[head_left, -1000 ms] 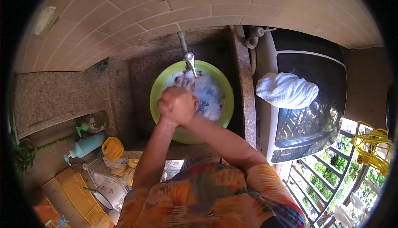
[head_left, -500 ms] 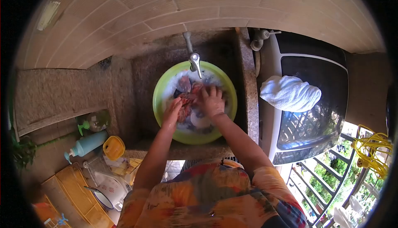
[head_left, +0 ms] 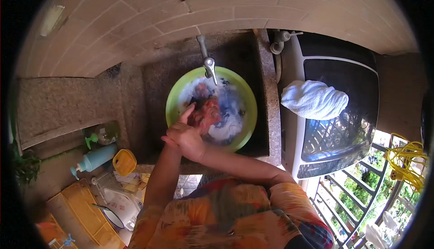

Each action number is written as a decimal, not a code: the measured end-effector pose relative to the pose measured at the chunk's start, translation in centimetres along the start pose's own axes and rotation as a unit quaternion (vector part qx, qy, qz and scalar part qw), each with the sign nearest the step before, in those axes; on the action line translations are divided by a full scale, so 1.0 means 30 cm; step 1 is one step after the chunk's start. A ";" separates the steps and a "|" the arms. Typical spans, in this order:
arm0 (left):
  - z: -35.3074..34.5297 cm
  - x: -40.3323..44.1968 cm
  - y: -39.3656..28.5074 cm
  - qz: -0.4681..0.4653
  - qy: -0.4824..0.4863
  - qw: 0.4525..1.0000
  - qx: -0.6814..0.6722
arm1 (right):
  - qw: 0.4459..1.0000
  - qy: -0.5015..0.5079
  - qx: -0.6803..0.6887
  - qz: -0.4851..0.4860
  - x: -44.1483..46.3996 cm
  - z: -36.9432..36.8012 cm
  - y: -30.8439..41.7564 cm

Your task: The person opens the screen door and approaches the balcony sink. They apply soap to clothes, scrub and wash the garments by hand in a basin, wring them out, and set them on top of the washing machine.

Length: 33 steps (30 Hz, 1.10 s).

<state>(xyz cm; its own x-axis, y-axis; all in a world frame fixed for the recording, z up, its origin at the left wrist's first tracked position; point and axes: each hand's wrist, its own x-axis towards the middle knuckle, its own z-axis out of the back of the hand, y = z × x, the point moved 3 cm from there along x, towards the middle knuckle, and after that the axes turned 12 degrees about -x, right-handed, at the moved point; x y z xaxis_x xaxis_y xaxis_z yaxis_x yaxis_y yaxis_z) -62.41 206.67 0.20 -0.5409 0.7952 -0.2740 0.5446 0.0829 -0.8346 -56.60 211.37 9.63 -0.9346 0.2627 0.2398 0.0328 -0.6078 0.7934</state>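
A green basin (head_left: 171, 97) holds soapy water and wet clothes. A red patterned garment (head_left: 209, 114) lies in its middle, with a small reddish piece (head_left: 201, 89) behind it and a pale cloth (head_left: 225, 130) at front right. My left hand (head_left: 186, 114) is over the basin's left side beside the red garment, a finger stretched out; most of that hand is hidden. Crossing from the right, my right hand (head_left: 189, 141) is wrapped round my left wrist, its fingers closed, at the basin's front left rim.
The basin sits in a stone sink (head_left: 156, 86) under a metal tap (head_left: 209, 66). A white towel (head_left: 315, 99) lies on a dark-lidded machine (head_left: 339, 145) to the right. At left are a blue pump bottle (head_left: 101, 157) and a yellow container (head_left: 124, 162).
My right hand has left the clothes on the basin's right side and moved left and nearer to me, onto my left wrist. The red garment shows more fully.
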 end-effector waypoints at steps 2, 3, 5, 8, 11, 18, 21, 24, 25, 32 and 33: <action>-0.020 -0.002 -0.022 -0.007 0.013 0.999 -0.049 | 0.999 -0.021 -0.030 -0.004 0.024 0.022 0.002; -0.034 -0.006 -0.049 0.014 -0.008 0.992 -0.128 | 0.997 -0.069 -0.014 -0.016 0.024 0.032 -0.047; -0.041 0.002 -0.084 0.052 -0.064 0.967 -0.242 | 0.990 -0.090 -0.101 -0.045 0.021 0.107 -0.146; -0.008 0.047 -0.104 0.105 -0.193 0.942 -0.253 | 0.979 0.024 -0.125 -0.158 -0.053 0.153 -0.348; -0.164 0.038 -0.276 0.048 -0.128 0.969 -0.205 | 0.977 0.042 0.023 -0.206 -0.072 0.206 -0.492; -0.269 -0.035 -0.492 0.010 0.026 0.989 -0.147 | 0.996 0.004 0.008 -0.093 0.026 0.269 -0.418; -0.193 -0.057 -0.551 -0.047 -0.073 0.982 -0.170 | 0.991 -0.081 0.086 -0.057 0.040 0.348 -0.400; -0.039 -0.079 -0.536 -0.026 -0.299 0.921 -0.248 | 0.958 0.045 0.239 -0.150 0.041 0.493 -0.338; 0.055 -0.095 -0.517 0.002 -0.228 0.911 -0.344 | 0.960 0.055 0.227 -0.155 0.046 0.532 -0.289; -0.049 -0.101 -0.600 -0.108 -0.071 0.869 -0.478 | 0.904 -0.088 0.419 0.015 0.101 0.662 -0.031; -0.066 -0.102 -0.612 -0.128 -0.022 0.865 -0.485 | 0.915 -0.079 0.394 0.027 0.084 0.655 -0.045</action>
<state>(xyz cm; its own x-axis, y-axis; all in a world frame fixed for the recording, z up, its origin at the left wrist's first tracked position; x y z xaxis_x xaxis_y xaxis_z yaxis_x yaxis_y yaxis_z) -69.49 203.91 17.29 -0.7351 0.6550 -0.1749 0.6738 0.7343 -0.0821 -52.05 227.56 20.16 -0.8634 0.3904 0.3194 0.3812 0.0903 0.9201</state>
